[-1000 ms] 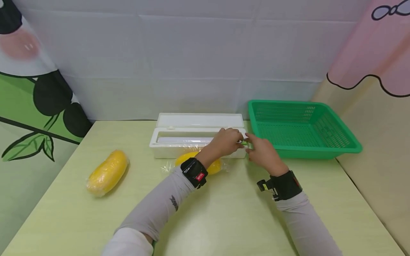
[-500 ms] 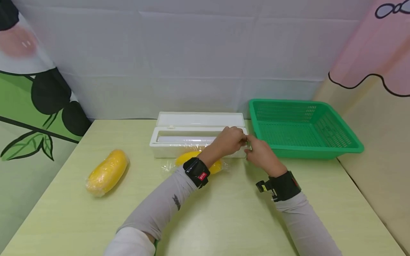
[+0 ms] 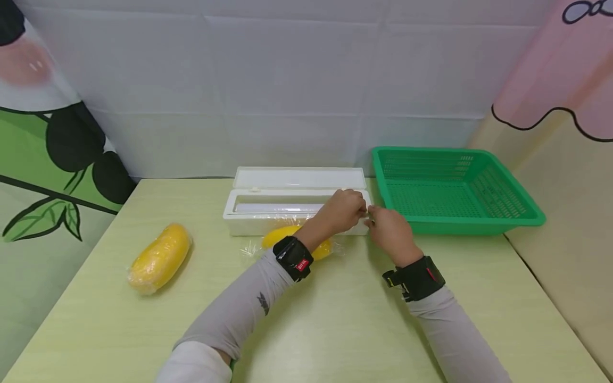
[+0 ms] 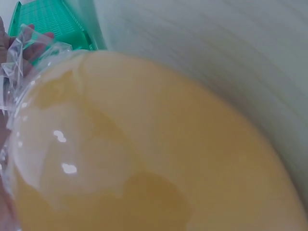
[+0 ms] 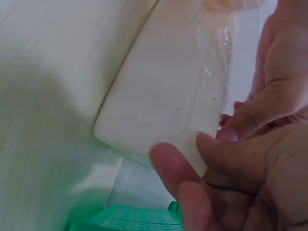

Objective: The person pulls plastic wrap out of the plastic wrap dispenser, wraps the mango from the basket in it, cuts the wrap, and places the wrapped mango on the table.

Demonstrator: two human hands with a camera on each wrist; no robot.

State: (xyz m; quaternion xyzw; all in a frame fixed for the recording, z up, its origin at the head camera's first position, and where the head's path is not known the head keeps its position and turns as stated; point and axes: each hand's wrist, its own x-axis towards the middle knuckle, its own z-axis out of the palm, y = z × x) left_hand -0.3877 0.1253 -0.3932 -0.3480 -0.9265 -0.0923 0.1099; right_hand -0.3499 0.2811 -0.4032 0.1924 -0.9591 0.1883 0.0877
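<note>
A white cling film box (image 3: pixel 246 225) stands with its lid raised at the back of the table, a white film roll (image 3: pixel 278 207) inside. My left hand (image 3: pixel 342 210) curls its fingers over the box's right end, at a small green slide cutter (image 3: pixel 371 219) largely covered by the hands. My right hand (image 3: pixel 392 234) meets it there, thumb beside the left thumb in the right wrist view; what lies between its fingertips is hidden. Under my left forearm lies a yellow oblong item (image 3: pixel 280 234) with clear film on it, filling most of the left wrist view.
A second film-wrapped yellow oblong item (image 3: pixel 160 259) lies at the left of the table. To the right of the box stands a green plastic basket (image 3: pixel 464 227). A light fabric backdrop (image 3: pixel 287 96) hangs behind the table.
The right hand has turned slightly and drawn closer to the left hand's fingertips. The green slide cutter, clearer a second ago, is now mostly covered. Box, basket and yellow items stay put.
</note>
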